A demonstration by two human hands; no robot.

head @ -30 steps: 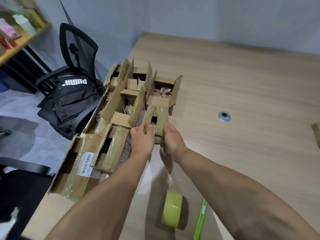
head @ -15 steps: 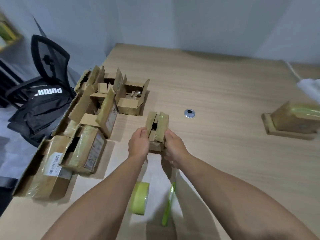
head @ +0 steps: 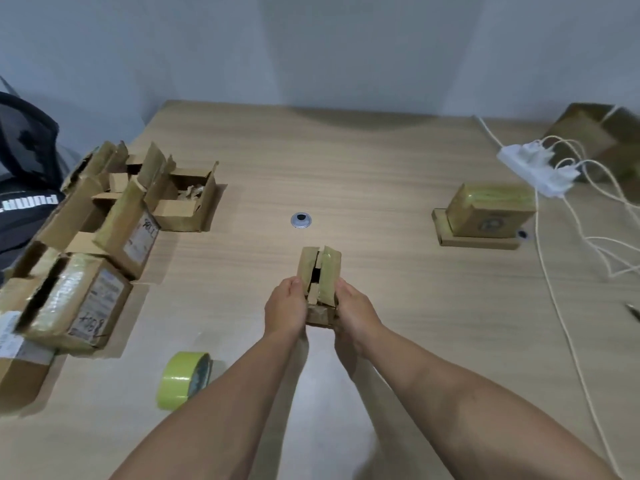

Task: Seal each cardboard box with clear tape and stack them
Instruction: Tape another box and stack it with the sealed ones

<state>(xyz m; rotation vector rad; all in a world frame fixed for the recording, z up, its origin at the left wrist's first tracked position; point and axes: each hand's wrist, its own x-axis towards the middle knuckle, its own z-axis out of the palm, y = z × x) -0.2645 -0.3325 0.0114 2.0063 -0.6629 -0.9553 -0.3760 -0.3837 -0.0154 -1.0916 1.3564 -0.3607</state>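
A small cardboard box with its top flaps nearly closed and a dark gap between them is held over the middle of the wooden table. My left hand grips its left side and my right hand grips its right side. A roll of yellow-green tape lies on its side on the table, near my left forearm. Several open cardboard boxes crowd the table's left edge. A taped box sits on a flat piece of cardboard at the right.
A round metal grommet is set in the table beyond the held box. A white power strip with trailing white cables lies at the far right, by another brown box. A black chair with a bag stands left of the table.
Both hands have carried the small box away from the pile of open boxes on the left toward the table's middle. The view has swung right, bringing the taped box and power strip into sight.
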